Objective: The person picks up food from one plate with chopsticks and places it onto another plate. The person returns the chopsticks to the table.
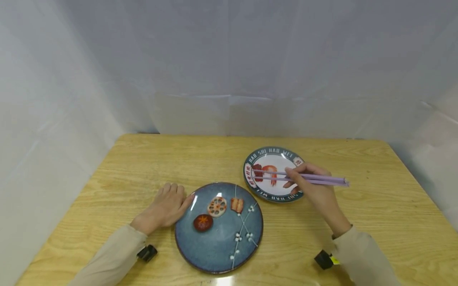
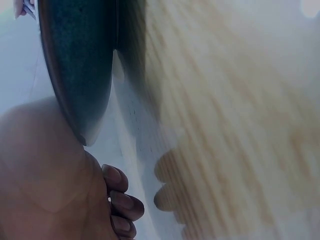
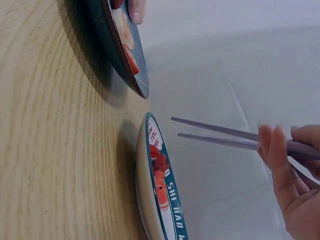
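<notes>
My left hand point(image 1: 168, 205) lies at the left edge of a blue plate point(image 1: 214, 254), its thumb touching the rim. On this plate are a shiitake mushroom cap point(image 1: 203, 223), a lotus root slice point(image 1: 217, 206) and a piece of pork belly point(image 1: 237, 205). My right hand point(image 1: 315, 190) holds a pair of purple chopsticks point(image 1: 322, 178) over a smaller green-rimmed white plate point(image 1: 277, 150). In the right wrist view the chopstick tips are apart, with nothing between them, above the plate. A shrimp point(image 1: 273, 174) and a dark red piece of food point(image 1: 257, 174) lie on that plate.
Both plates stand on a light wooden table point(image 1: 171, 159), the smaller one farther back and to the right. A pale curtain point(image 1: 229, 71) hangs behind the table. A black wrist device shows at each sleeve.
</notes>
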Action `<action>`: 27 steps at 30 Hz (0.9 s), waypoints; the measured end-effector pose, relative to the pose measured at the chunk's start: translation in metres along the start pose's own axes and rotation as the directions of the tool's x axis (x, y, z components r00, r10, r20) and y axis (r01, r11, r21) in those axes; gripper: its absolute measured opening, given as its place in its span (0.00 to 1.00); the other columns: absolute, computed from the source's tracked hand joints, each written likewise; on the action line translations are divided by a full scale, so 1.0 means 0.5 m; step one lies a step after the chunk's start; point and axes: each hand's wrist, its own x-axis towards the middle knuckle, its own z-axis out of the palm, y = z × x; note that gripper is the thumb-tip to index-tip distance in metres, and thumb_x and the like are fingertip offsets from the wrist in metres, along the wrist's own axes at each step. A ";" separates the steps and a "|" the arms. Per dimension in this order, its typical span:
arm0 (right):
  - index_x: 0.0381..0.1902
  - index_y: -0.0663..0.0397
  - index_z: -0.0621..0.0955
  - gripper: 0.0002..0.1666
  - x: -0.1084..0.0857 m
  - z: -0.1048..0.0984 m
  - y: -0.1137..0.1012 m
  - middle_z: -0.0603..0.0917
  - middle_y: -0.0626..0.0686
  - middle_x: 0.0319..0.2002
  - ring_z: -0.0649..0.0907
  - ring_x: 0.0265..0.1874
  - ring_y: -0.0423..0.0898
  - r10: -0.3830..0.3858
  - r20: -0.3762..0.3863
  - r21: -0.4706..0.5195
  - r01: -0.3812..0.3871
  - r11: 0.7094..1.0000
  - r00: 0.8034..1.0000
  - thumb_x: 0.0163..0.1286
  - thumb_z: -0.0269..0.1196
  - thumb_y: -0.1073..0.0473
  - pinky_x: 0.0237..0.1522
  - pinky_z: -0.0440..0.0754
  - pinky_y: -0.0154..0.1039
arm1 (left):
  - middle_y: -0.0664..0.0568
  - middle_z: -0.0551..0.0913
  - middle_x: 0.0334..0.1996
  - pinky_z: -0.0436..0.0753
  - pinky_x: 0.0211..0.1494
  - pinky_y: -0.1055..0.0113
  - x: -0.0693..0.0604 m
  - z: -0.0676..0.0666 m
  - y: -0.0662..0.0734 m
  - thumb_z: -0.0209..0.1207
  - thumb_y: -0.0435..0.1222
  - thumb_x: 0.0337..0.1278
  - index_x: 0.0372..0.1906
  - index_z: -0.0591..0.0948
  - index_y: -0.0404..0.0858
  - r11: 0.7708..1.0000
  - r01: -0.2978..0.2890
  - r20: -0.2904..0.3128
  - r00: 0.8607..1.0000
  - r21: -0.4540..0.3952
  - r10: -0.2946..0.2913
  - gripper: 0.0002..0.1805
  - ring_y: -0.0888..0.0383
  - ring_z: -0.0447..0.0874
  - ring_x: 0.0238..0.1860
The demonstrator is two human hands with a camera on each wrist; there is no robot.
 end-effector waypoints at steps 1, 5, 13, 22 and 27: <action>0.37 0.74 0.79 0.09 0.000 -0.001 0.001 0.86 0.59 0.30 0.86 0.25 0.45 0.009 -0.012 0.010 -0.009 1.000 1.000 0.68 0.61 0.68 0.22 0.82 0.39 | 0.48 0.63 0.27 0.64 0.38 0.54 0.000 0.000 0.000 0.42 0.48 0.75 0.27 0.66 0.38 1.000 0.002 0.001 1.000 -0.001 -0.002 0.21 0.49 0.62 0.33; 0.38 0.75 0.77 0.12 0.001 -0.003 0.010 0.85 0.61 0.30 0.86 0.24 0.46 0.039 -0.075 0.019 -0.038 0.999 0.996 0.70 0.60 0.65 0.24 0.82 0.40 | 0.48 0.63 0.28 0.64 0.39 0.54 0.001 0.001 0.001 0.42 0.48 0.75 0.27 0.66 0.38 1.000 0.007 0.005 1.000 0.000 -0.007 0.21 0.48 0.62 0.33; 0.31 0.75 0.75 0.20 0.005 0.001 0.031 0.82 0.66 0.26 0.85 0.19 0.47 0.046 -0.217 -0.019 -0.051 0.999 0.975 0.74 0.56 0.58 0.22 0.82 0.42 | 0.48 0.63 0.27 0.64 0.38 0.54 0.001 0.002 -0.001 0.41 0.48 0.75 0.27 0.65 0.38 1.000 0.019 0.016 1.000 -0.001 -0.019 0.21 0.49 0.62 0.33; 0.33 0.78 0.73 0.23 0.011 0.018 0.049 0.80 0.66 0.27 0.86 0.20 0.47 0.080 -0.246 0.023 -0.076 0.997 0.966 0.75 0.53 0.56 0.24 0.82 0.43 | 0.47 0.63 0.28 0.65 0.40 0.53 0.001 0.000 -0.001 0.41 0.49 0.75 0.28 0.65 0.38 1.000 0.023 0.037 0.999 -0.004 -0.023 0.21 0.48 0.62 0.34; 0.37 0.78 0.74 0.25 0.012 0.026 0.057 0.80 0.70 0.31 0.86 0.23 0.45 0.103 -0.241 -0.023 -0.112 0.993 0.965 0.76 0.53 0.53 0.27 0.83 0.42 | 0.47 0.63 0.28 0.65 0.39 0.53 0.001 0.002 -0.001 0.41 0.49 0.75 0.27 0.65 0.38 1.000 0.021 0.037 0.999 -0.002 -0.021 0.22 0.48 0.62 0.34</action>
